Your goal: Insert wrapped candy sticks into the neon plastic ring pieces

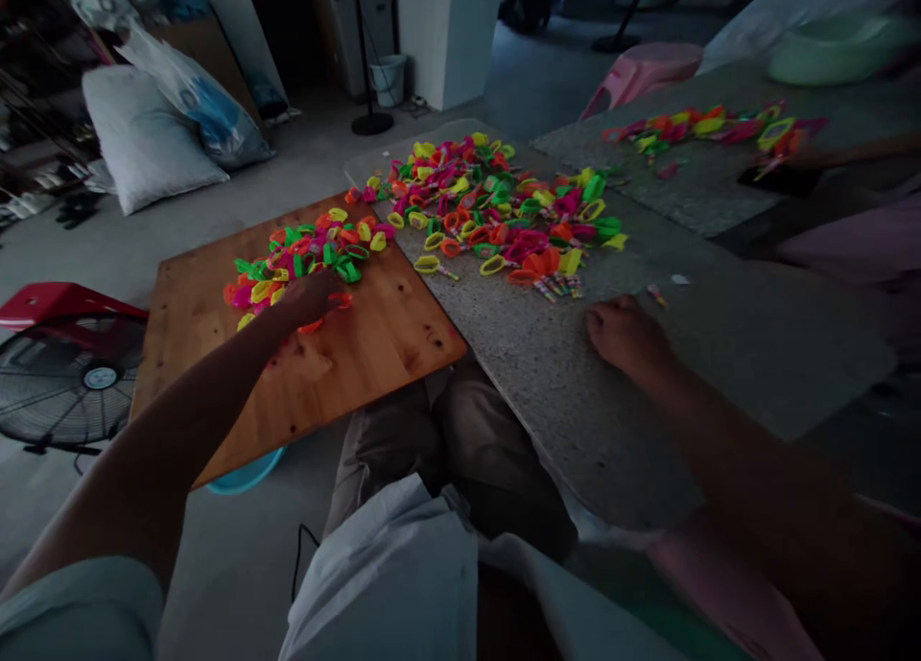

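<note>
My left hand [311, 296] reaches onto the wooden board [374, 340] at the near edge of a small heap of bright plastic rings [302, 253]. Its fingers curl over an orange ring [338, 301]. My right hand [625, 337] rests knuckles-up on the grey stone slab [576, 402], fingers bent under; what they hold, if anything, is hidden. Just beyond it lie a few small striped pieces [557, 285] and the large heap of pink, green, yellow and orange rings [496, 210].
A second slab [691, 186] at the right carries another row of rings [709, 126]. A red fan [68, 354] stands at the left, a blue basin [245, 474] under the board. Sacks [144, 138], a pink stool [640, 71] and a fan stand [370, 119] lie farther back.
</note>
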Action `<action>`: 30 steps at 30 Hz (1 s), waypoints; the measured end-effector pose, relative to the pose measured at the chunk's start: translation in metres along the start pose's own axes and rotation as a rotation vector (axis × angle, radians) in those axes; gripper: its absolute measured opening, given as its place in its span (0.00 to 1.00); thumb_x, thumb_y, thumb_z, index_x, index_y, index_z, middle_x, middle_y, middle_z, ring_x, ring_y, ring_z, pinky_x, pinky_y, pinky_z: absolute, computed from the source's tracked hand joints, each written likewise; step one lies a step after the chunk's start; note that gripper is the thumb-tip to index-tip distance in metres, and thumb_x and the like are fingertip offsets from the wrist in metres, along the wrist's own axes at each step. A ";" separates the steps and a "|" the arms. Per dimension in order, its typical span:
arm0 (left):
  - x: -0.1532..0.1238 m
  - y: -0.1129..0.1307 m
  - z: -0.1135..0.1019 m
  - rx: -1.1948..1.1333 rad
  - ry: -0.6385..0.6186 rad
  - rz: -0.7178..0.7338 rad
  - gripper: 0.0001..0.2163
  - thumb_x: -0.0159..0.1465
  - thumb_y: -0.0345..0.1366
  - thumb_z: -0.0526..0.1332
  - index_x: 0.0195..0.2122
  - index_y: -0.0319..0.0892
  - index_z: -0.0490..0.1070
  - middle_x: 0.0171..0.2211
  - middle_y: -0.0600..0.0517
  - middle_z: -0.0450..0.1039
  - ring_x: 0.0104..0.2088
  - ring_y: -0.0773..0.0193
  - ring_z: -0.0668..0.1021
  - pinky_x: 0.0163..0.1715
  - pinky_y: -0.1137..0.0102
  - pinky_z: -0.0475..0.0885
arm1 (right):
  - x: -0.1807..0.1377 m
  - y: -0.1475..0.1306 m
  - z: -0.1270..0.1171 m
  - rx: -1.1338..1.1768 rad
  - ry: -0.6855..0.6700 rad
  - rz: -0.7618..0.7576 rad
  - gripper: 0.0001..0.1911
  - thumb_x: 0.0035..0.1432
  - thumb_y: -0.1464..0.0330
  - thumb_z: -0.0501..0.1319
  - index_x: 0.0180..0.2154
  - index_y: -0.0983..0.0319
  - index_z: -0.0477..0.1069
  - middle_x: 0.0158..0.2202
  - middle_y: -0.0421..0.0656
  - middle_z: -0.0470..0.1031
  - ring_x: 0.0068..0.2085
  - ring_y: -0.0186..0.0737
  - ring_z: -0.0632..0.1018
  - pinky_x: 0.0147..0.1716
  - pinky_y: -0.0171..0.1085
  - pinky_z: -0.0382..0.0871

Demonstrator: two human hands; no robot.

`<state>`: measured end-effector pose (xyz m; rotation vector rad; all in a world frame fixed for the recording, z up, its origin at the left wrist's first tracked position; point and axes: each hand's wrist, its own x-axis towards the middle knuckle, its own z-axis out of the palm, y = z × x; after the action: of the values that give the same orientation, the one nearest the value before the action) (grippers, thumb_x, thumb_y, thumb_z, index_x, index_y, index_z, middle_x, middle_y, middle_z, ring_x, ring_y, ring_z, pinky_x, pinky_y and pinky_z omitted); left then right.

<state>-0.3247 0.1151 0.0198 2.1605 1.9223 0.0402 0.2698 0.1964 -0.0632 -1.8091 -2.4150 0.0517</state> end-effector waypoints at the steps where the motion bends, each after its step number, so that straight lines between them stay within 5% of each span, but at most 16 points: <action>1: -0.005 0.006 0.002 -0.053 0.022 0.016 0.13 0.70 0.43 0.64 0.51 0.45 0.81 0.58 0.45 0.78 0.55 0.54 0.77 0.54 0.65 0.70 | -0.008 0.002 -0.001 0.013 0.002 -0.055 0.12 0.71 0.72 0.58 0.45 0.67 0.82 0.49 0.62 0.77 0.53 0.55 0.77 0.49 0.46 0.71; 5: -0.030 0.054 0.023 -0.393 0.061 0.027 0.16 0.71 0.46 0.60 0.50 0.44 0.82 0.47 0.45 0.83 0.43 0.58 0.81 0.46 0.68 0.73 | -0.034 0.014 -0.006 0.104 -0.061 -0.237 0.17 0.67 0.77 0.55 0.51 0.67 0.80 0.55 0.59 0.77 0.56 0.52 0.78 0.61 0.46 0.71; 11: -0.067 0.161 0.071 -0.891 -0.099 0.031 0.19 0.68 0.51 0.60 0.42 0.43 0.83 0.27 0.51 0.77 0.26 0.64 0.75 0.25 0.73 0.68 | -0.059 0.008 -0.026 0.078 -0.164 -0.218 0.15 0.71 0.72 0.56 0.48 0.66 0.81 0.50 0.56 0.79 0.50 0.50 0.79 0.56 0.46 0.73; 16: -0.072 0.230 0.103 -1.148 -0.255 0.001 0.21 0.67 0.53 0.61 0.48 0.42 0.83 0.24 0.54 0.72 0.22 0.65 0.72 0.21 0.74 0.66 | -0.084 -0.022 -0.029 0.156 -0.109 -0.201 0.13 0.72 0.68 0.59 0.47 0.62 0.82 0.47 0.51 0.80 0.48 0.48 0.80 0.52 0.45 0.75; 23: -0.056 0.268 0.123 -1.105 -0.333 0.043 0.18 0.68 0.47 0.59 0.45 0.42 0.84 0.23 0.55 0.73 0.23 0.66 0.72 0.24 0.74 0.62 | -0.120 -0.085 -0.035 0.496 -0.048 -0.231 0.14 0.75 0.62 0.58 0.53 0.57 0.80 0.50 0.47 0.83 0.49 0.45 0.82 0.51 0.42 0.75; 30: -0.053 0.282 0.131 -1.142 -0.228 -0.004 0.14 0.67 0.43 0.63 0.46 0.40 0.83 0.33 0.52 0.80 0.30 0.66 0.75 0.27 0.75 0.65 | -0.135 -0.112 -0.039 0.718 -0.078 -0.062 0.14 0.71 0.61 0.63 0.54 0.58 0.78 0.45 0.45 0.84 0.44 0.44 0.84 0.48 0.42 0.77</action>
<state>-0.0324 0.0131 -0.0423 1.2938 1.2454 0.6725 0.2054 0.0334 -0.0237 -1.4046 -2.0857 0.8694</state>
